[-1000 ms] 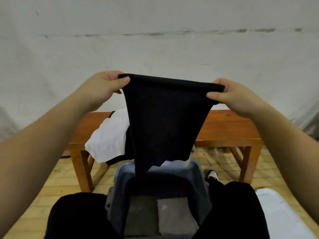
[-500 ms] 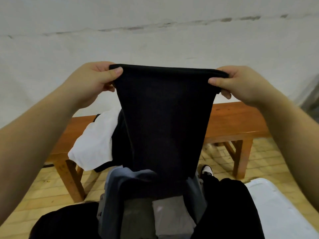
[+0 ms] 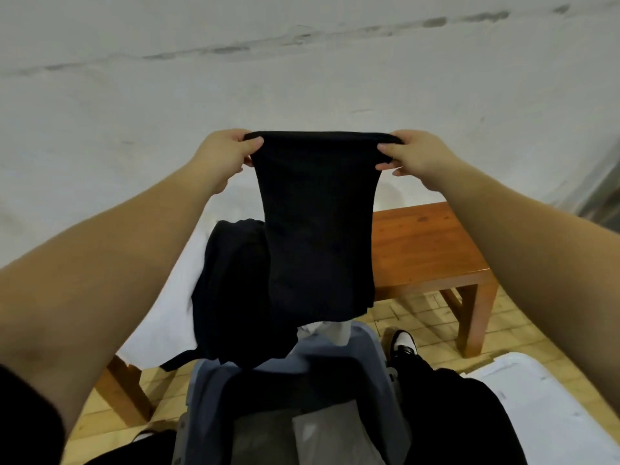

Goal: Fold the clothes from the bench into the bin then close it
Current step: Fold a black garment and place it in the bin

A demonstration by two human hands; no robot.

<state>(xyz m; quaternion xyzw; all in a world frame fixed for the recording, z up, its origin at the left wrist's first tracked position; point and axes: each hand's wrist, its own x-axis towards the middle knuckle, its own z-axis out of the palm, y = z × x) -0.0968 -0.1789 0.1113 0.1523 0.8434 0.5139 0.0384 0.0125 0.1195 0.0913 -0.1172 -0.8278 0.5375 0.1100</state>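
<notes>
A black garment (image 3: 320,226) hangs stretched between my two hands, above the bench and the bin. My left hand (image 3: 224,156) pinches its top left corner and my right hand (image 3: 414,154) pinches the top right corner. Its lower edge ends just above the blue-grey bin (image 3: 375,360), which stands open between my knees with grey folded cloth (image 3: 322,437) inside. On the wooden bench (image 3: 422,250) behind lie a white garment (image 3: 167,310) and another dark garment (image 3: 231,290), partly hidden by my left arm and the held cloth.
A white lid (image 3: 543,407) lies on the tiled floor at the lower right. A plain wall runs behind the bench. My black-trousered legs flank the bin, and a shoe (image 3: 404,344) shows to its right.
Both hands have pushed the black garment farther out over the bench, and its lower edge has lifted clear of the bin. The view has tilted and shifted, so the bench sits lower right.
</notes>
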